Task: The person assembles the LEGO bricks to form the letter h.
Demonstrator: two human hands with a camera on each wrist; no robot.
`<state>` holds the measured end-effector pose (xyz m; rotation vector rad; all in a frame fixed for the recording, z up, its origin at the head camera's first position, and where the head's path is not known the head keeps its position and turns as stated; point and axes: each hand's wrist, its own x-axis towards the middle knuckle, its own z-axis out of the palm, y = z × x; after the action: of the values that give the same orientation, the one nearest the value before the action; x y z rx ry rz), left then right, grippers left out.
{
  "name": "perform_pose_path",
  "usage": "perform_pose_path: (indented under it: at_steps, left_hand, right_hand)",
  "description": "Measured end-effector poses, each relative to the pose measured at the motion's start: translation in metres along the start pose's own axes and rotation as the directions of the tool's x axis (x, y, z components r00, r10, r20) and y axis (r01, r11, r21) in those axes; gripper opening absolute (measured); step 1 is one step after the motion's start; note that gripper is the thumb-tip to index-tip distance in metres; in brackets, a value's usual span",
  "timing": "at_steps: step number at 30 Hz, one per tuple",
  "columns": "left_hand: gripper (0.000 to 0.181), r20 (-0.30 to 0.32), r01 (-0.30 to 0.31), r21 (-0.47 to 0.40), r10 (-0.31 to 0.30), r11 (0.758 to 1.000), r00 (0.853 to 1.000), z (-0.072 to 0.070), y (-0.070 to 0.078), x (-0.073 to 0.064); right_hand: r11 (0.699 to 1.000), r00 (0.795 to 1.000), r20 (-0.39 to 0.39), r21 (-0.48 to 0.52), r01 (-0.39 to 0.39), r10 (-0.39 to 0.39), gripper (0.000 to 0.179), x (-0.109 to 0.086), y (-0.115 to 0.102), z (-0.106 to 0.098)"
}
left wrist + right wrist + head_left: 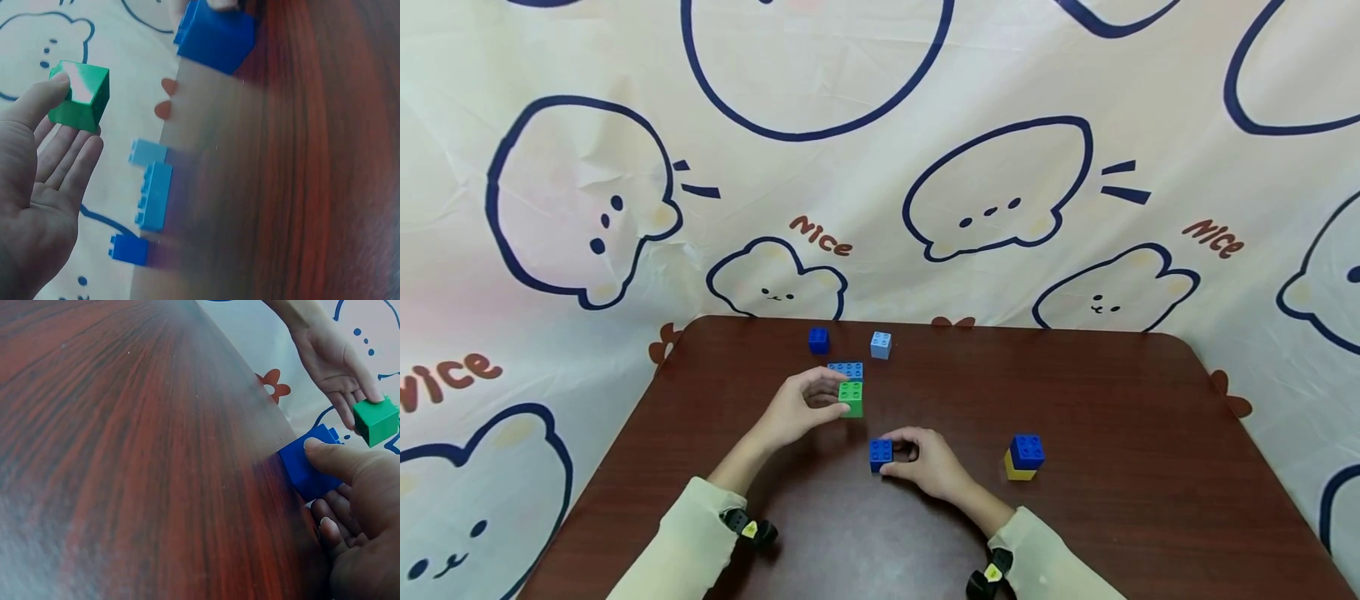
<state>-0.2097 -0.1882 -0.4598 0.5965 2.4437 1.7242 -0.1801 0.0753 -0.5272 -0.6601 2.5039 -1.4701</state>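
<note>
My left hand [801, 407] pinches a green toy brick [851, 400] between thumb and fingers. In the left wrist view the green brick [81, 94] is held above the table. Lower and to the right in the head view, my right hand [928, 461] pinches a dark blue brick [881, 455]; in the right wrist view the thumb lies across one face of this blue brick [312, 462]. The two held bricks are apart. Just behind the green brick, partly hidden by it and the left hand, lies a longer light blue brick [847, 371].
Farther back stand a dark blue brick [818, 340] and a pale blue brick [881, 344]. At the right, a blue brick [1027, 451] sits on a yellow brick [1020, 473]. The brown table [1112, 400] meets a printed curtain [880, 183] at its back edge.
</note>
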Motion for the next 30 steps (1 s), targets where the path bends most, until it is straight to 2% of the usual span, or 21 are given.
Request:
perform_pose_path:
  at_steps: [3, 13, 30]
  left_hand:
    - [0.038, 0.023, -0.029, -0.012, 0.029, 1.0, 0.999, 0.005, 0.004, -0.002]
    - [0.033, 0.051, -0.059, -0.004, 0.059, 0.998, 0.997, 0.024, 0.011, -0.009]
    - [0.031, 0.12, -0.077, 0.036, 0.073, 0.996, 0.99, 0.043, 0.008, -0.017]
  right_hand:
    - [1.0, 1.0, -0.001, -0.001, -0.003, 0.003, 0.033, 0.0, 0.0, 0.0]
    - [1.0, 1.0, -0.012, -0.008, -0.006, 0.006, 0.036, 0.0, -0.001, 0.001]
    - [1.0, 1.0, -0.006, -0.002, -0.006, 0.006, 0.038, 0.0, -0.002, 0.0]
